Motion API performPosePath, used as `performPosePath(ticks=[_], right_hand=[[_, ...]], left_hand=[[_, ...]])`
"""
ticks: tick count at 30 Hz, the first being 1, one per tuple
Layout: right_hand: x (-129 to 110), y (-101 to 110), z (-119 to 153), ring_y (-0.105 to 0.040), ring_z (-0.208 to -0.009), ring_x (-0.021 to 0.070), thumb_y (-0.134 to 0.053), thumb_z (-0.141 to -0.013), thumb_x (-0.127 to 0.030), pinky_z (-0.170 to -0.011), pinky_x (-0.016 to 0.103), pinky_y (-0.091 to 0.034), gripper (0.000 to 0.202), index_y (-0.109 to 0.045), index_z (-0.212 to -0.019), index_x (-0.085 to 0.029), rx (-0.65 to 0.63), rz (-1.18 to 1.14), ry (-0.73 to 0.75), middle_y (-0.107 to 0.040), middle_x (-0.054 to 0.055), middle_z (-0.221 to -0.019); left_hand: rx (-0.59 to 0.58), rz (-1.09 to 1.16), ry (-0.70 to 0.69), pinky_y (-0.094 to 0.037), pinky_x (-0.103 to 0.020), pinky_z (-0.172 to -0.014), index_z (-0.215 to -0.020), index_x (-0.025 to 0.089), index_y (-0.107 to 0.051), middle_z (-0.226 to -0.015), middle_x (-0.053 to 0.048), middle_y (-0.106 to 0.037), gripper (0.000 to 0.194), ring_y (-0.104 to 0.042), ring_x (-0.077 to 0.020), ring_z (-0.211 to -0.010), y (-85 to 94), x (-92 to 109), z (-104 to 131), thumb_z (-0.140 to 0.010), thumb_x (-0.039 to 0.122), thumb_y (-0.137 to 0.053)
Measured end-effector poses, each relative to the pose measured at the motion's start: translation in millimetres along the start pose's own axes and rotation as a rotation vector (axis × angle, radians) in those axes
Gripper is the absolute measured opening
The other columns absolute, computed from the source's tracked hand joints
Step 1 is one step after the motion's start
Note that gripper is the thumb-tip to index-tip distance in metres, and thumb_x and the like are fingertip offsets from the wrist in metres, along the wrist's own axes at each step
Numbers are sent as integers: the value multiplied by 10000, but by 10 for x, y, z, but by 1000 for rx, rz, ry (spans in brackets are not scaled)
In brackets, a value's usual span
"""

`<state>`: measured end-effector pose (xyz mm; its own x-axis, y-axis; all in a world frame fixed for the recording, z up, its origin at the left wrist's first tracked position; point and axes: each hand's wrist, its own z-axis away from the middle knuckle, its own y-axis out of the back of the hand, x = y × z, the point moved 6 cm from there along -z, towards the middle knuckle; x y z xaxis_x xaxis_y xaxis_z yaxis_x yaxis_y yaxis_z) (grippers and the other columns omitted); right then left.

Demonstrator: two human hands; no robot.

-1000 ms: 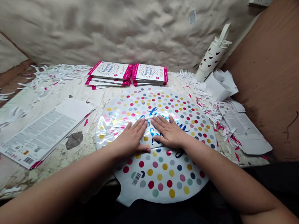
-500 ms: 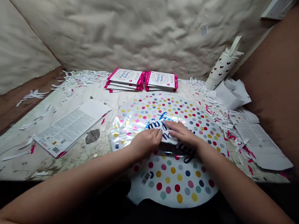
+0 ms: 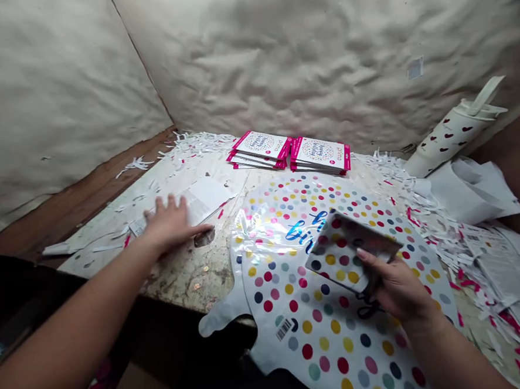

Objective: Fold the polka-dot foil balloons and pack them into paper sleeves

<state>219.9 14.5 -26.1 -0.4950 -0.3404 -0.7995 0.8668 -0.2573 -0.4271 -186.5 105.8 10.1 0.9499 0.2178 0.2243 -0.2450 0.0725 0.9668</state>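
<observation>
My right hand (image 3: 395, 283) grips a folded foil balloon (image 3: 349, 250), a flat packet with coloured dots, its thumb on top. Beneath it lies a flat round foil balloon (image 3: 316, 332), white with coloured dots, blue lettering and a barcode; its lower edge hangs past the table's front. My left hand (image 3: 167, 223), fingers spread, is over the printed card sleeves (image 3: 209, 197) on the left and covers part of them. Whether it touches them I cannot tell.
Two piles of pink-edged packets, the left pile (image 3: 261, 146) and the right pile (image 3: 320, 154), lie at the back. A heart-patterned tumbler (image 3: 452, 133) leans at the right beside curled white paper (image 3: 471, 190). Paper shreds (image 3: 204, 144) litter the table edges. Printed card (image 3: 507, 273) lies right.
Both hands were together folding a balloon over the flat one. Now my right hand holds the folded balloon alone, and my left hand has moved left to the card sleeves. The view has shifted left.
</observation>
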Motion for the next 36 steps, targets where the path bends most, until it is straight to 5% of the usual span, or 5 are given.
performPosePath(ticks=[9, 12, 20, 28, 36], right_hand=[[43, 230, 8, -688, -816, 237, -781, -617, -188, -705, 356, -604, 431, -618, -1016, -201, 102, 5, -57, -721, 37, -872], [-90, 322, -9, -686, -826, 221, -765, -636, -179, -706, 326, -603, 368, -626, -976, -197, 198, 16, -15, -722, 38, -852], [-251, 355, -246, -687, -773, 266, -762, -604, -325, -675, 388, -582, 358, -639, -899, -162, 181, 450, 131, -722, 69, -831], [-241, 516, -358, -671, -734, 248, -745, -591, -425, -624, 336, -537, 409, -663, -891, -159, 299, 638, 221, -713, 52, -772], [-408, 198, -327, -642, -723, 207, -728, -642, -386, -632, 309, -505, 317, -692, -850, -150, -29, 781, 213, -700, 51, -787]], left_hand=[[48, -361, -103, -448, -414, -780, -1150, 53, -563, -1047, -189, -640, 560, -601, -328, -951, 406, -191, -23, -920, 364, -159], [205, -389, -162, -432, -448, -797, -1280, 69, -441, -1100, -189, -610, 515, -574, -343, -994, 501, 296, 321, -924, 290, -142], [-340, -587, -948, -480, -357, -534, -1113, 61, -609, -1100, -244, -606, 348, -641, -316, -791, -790, 2061, 1775, -818, 141, -444], [-76, -162, -1211, -417, -371, -810, -828, 145, -557, -919, -103, -558, 138, -503, -225, -862, -630, 2369, 910, -746, 177, -451], [-72, 100, -1322, -335, -396, -838, -905, 164, -539, -812, -58, -589, 235, -490, -209, -816, -601, 2347, 943, -720, 157, -394]])
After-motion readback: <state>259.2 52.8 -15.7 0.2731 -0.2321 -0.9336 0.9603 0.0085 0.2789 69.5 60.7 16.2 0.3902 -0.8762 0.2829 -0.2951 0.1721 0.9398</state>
